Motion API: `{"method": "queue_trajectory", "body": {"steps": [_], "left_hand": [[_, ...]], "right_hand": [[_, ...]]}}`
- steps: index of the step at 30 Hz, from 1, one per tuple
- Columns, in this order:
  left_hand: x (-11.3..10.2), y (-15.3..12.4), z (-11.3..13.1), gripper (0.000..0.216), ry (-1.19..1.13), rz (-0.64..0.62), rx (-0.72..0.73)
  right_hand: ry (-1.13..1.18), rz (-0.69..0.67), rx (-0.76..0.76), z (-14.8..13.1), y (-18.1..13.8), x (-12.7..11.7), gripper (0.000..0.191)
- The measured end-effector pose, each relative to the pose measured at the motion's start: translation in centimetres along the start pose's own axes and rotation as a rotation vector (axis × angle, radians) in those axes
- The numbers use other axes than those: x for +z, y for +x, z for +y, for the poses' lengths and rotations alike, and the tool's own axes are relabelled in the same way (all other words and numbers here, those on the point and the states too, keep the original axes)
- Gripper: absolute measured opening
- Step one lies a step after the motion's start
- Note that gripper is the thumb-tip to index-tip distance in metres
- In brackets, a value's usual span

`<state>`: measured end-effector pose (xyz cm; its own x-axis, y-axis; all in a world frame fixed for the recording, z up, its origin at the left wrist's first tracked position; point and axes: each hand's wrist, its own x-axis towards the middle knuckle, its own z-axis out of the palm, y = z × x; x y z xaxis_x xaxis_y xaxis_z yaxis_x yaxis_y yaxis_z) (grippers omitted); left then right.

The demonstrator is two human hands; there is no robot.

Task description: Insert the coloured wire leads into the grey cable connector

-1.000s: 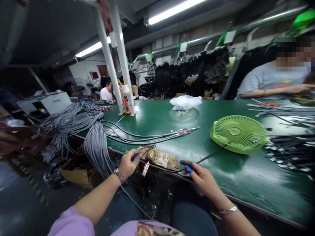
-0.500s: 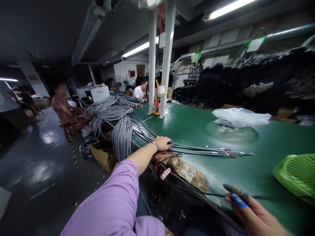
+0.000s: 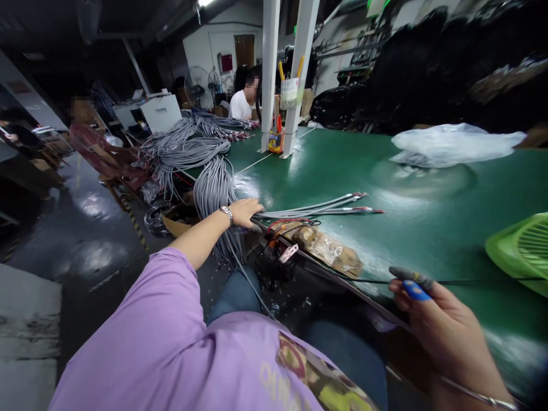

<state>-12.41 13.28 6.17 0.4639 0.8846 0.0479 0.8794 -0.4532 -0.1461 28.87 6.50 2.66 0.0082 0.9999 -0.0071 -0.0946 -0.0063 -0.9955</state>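
Observation:
My left hand (image 3: 246, 212), with a metal watch at the wrist, is closed around a few grey cables (image 3: 306, 212) at the table's near edge. Their stripped ends, showing red wires, lie on the green tabletop (image 3: 342, 165). To the left, a thick bundle of grey cables (image 3: 214, 182) hangs over the edge. My right hand (image 3: 440, 308) is at the near right with thumb and forefinger pinched. Grey and blue coverings are on those fingers. A thin black cord (image 3: 372, 280) passes at the fingertips; whether they grip it is unclear.
Along the edge lies a tape-wrapped block (image 3: 327, 251) beside red and black wires. A green basket (image 3: 522, 248) is at right, a clear plastic bag (image 3: 456, 142) behind. White posts (image 3: 269, 74) rise from the table. Co-workers sit at the far side (image 3: 243, 103) and left (image 3: 92, 134).
My left hand has drawn the grey cables leftward along the edge, their stripped ends trailing. The view has tilted down. My right hand keeps its pinch in about the same place.

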Motion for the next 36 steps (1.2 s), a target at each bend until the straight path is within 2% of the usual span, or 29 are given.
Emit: {"method": "queue_trajectory", "body": {"steps": [5,8,13,15,19,22,24,25,27,30,34,36], "left_hand": [[0.6,-0.4,1.3,0.045,0.125,-0.026,-0.148],[0.6,-1.1,1.4,0.042,0.121,-0.042,-0.163],[0.5,-4.9,1.0,0.023,0.096,-0.011,-0.068],[0.8,-6.8,1.3,0.018,0.058,0.0,-0.107],[1.1,-8.8,3.2,0.015,0.038,-0.069,-0.147],[0.5,-8.3,5.4,0.025,0.018,-0.041,-0.139],[-0.3,-7.6,6.6,0.024,-0.021,0.002,-0.134],[-0.7,-7.4,6.9,0.022,-0.047,0.044,-0.16],[-1.5,-7.0,7.0,0.021,-0.14,0.216,-0.302],[-2.8,-6.9,5.6,0.015,-0.465,0.631,-0.533],[-4.8,-7.2,3.1,0.02,-1.167,1.214,-0.698],[-6.2,-7.9,2.2,0.028,-1.352,1.454,-0.703]], "right_hand": [[0.033,0.028,0.002,-0.1,0.2,0.4,0.035],[0.061,0.025,-0.022,0.0,0.5,0.4,0.035],[0.098,0.023,-0.04,0.1,0.6,0.5,0.032],[0.088,0.032,-0.054,0.1,0.6,0.6,0.031],[0.041,0.038,-0.083,0.3,0.6,0.8,0.034],[0.019,0.034,-0.101,0.4,0.6,0.8,0.034],[0.009,0.046,-0.111,0.6,0.7,0.7,0.031],[-0.008,0.053,-0.112,0.7,0.7,0.7,0.03],[-0.066,0.065,-0.113,0.9,0.6,0.6,0.029],[-0.152,0.08,-0.133,1.0,0.4,0.6,0.03],[-0.211,0.081,-0.159,0.8,-0.1,1.0,0.027],[-0.223,0.08,-0.178,0.7,-0.2,1.2,0.029]]}}
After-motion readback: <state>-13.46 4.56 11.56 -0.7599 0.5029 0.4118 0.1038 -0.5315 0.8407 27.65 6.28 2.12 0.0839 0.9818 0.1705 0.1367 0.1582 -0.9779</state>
